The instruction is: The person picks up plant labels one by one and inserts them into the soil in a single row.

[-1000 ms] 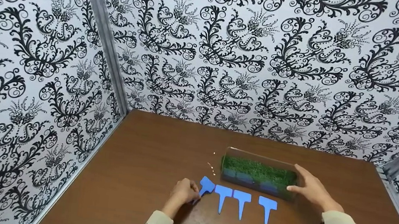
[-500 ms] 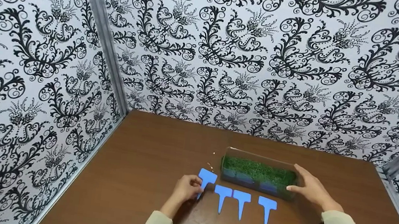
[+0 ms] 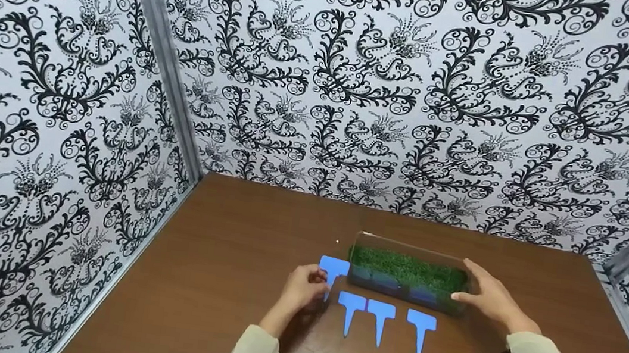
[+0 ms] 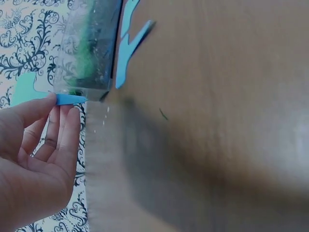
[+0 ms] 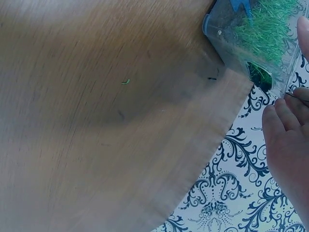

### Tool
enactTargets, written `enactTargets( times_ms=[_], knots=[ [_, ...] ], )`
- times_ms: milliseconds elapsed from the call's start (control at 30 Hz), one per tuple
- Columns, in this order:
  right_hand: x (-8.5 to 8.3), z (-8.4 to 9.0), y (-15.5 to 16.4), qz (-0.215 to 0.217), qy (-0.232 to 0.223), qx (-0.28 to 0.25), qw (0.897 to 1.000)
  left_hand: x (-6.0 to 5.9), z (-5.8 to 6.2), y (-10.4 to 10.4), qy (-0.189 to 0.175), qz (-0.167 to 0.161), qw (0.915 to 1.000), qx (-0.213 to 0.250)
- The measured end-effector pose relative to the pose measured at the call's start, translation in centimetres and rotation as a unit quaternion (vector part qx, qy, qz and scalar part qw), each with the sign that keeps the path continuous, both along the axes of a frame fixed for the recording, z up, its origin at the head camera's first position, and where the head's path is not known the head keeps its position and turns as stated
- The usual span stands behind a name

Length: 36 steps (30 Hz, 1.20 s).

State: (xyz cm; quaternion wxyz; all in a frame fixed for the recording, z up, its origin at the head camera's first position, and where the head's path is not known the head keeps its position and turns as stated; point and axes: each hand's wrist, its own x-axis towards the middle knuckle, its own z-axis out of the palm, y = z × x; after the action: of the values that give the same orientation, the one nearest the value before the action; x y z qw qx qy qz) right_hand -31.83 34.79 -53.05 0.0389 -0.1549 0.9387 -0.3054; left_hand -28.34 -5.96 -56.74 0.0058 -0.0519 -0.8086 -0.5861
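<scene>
My left hand (image 3: 304, 288) pinches a blue T-shaped plant label (image 3: 333, 266) by its stem, with the broad head up, beside the left end of a clear plastic box (image 3: 413, 250). In the left wrist view the label's pointed tip (image 4: 77, 99) sticks out past the thumb. Green artificial grass (image 3: 399, 266) fills the box's lower part. My right hand (image 3: 491, 297) holds the box's right end, thumb in front and fingers behind. Three more blue plant labels lie in front of the box: a left one (image 3: 352, 301), a middle one (image 3: 381, 310) and a right one (image 3: 422, 320).
The brown wooden table (image 3: 233, 250) meets patterned black-and-white walls (image 3: 354, 145) at the back and left. Small pale specks lie left of the box. A few green shreds (image 5: 125, 81) are on the table near the right hand.
My left hand has lifted the plant label and moved it up and right, towards the box's left end, turning it more upright. The right hand and the box have stayed in place.
</scene>
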Motion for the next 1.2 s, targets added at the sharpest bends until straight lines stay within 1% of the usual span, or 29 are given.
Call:
enactTargets(
  times_ms=[100, 167, 333, 467, 567, 700, 833, 1067, 1200],
  knots=[
    [0.0, 0.0, 0.0, -0.001, -0.001, 0.001, 1.0, -0.3, 0.5, 0.5, 0.013, -0.005, 0.9999, 0.0],
    [0.0, 0.0, 0.0, -0.001, 0.0, 0.001, 1.0, -0.6, 0.8, 0.9, 0.023, -0.005, 0.9997, -0.009],
    [0.0, 0.1, 0.1, -0.001, -0.004, 0.001, 1.0, -1.2, 1.7, 2.1, 0.067, -0.003, 0.9974, -0.029],
    [0.0, 0.0, 0.2, -0.006, -0.013, -0.002, 1.0, -1.8, 2.5, 3.1, 0.088, -0.009, 0.9958, -0.023],
    [0.0, -0.1, 0.2, -0.008, -0.01, -0.009, 1.0, -2.0, 3.1, 4.0, 0.085, -0.015, 0.9962, -0.011],
    [0.1, -0.3, 0.2, -0.011, -0.005, -0.023, 1.0, -2.3, 3.9, 5.0, 0.084, -0.021, 0.9962, -0.008],
    [0.2, -0.3, 0.2, -0.013, -0.002, -0.031, 0.999, -2.7, 4.6, 6.0, 0.093, -0.024, 0.9953, -0.009],
    [0.1, -0.4, 0.3, -0.013, 0.0, -0.035, 0.999, -3.2, 5.5, 7.5, 0.109, -0.028, 0.9936, -0.011],
    [0.0, -0.6, 0.4, -0.013, 0.001, -0.037, 0.999, -3.6, 5.8, 8.3, 0.108, -0.031, 0.9936, 0.002]
  ],
)
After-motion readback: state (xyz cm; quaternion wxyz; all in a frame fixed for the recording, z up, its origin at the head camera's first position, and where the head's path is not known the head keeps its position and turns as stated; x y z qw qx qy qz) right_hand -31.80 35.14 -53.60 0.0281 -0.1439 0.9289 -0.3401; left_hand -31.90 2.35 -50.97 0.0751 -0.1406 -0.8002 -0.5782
